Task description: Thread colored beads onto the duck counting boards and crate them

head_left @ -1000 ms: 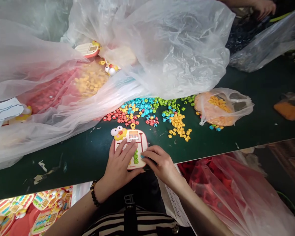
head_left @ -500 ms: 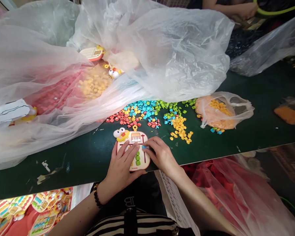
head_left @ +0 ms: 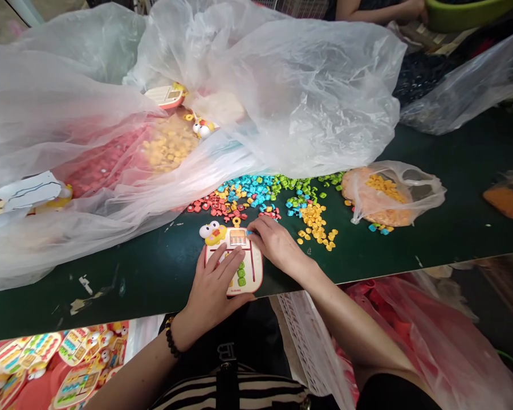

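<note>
A white, red-edged sliding-puzzle toy (head_left: 248, 283) with a yellow big-eyed duck head (head_left: 212, 232) lies on the table in front of me. Several green pieces (head_left: 241, 274) sit in its lower part; the pieces farther left are mostly hidden under my fingers. My left hand (head_left: 211, 287) rests flat over the toy's left side, fingers stretched out and thumb along the near edge. At the upper right of the toy, my right hand (head_left: 277, 242) pinches a small blue piece (head_left: 249, 232) by the top of the right-hand slot. Its fingertips partly cover that piece.
Loose red, blue, green and yellow pieces (head_left: 314, 222) lie beyond the toy. Clear plastic sheeting (head_left: 325, 97) covers the back and left. A bag of orange-yellow parts (head_left: 378, 193) stands right. Toys fill a container (head_left: 38, 364) below left. Another person's arm (head_left: 376, 11) shows at the back.
My right hand has moved away from me along the toy's right slot, taking the blue piece from near the middle to the top. My left hand stays on the toy.
</note>
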Demonstrator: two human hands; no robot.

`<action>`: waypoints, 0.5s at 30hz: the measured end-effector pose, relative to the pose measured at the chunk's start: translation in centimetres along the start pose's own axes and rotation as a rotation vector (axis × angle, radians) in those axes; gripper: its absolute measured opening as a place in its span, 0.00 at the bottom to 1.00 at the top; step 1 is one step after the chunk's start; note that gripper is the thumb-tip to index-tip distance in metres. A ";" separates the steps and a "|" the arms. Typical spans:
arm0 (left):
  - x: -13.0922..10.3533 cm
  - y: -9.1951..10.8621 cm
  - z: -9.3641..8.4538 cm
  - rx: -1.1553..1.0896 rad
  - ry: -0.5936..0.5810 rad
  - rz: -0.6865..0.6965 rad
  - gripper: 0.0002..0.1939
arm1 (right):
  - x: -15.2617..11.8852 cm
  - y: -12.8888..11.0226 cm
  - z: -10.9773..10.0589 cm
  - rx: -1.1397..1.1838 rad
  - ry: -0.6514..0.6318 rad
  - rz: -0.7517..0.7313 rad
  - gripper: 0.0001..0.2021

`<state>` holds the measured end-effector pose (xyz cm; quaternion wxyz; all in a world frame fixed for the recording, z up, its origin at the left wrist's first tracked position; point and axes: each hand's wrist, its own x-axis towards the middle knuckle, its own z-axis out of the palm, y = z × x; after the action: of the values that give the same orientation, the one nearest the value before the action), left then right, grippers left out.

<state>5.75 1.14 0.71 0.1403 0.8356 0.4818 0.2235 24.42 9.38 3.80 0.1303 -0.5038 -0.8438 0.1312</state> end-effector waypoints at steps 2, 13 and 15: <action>0.0 0.0 0.0 0.001 -0.006 -0.001 0.37 | 0.5 -0.3 -0.8 -0.057 -0.103 -0.010 0.04; -0.1 0.0 0.3 0.016 0.029 -0.003 0.39 | 3.3 -1.7 -3.7 -0.501 -0.402 -0.457 0.08; -0.1 0.0 0.3 0.012 0.034 -0.006 0.39 | 3.3 -1.0 -3.9 -0.512 -0.390 -0.587 0.07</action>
<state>5.91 1.06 0.42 0.1277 0.8310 0.4880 0.2343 23.47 12.20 8.07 -0.1288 -0.2244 -0.9654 -0.0319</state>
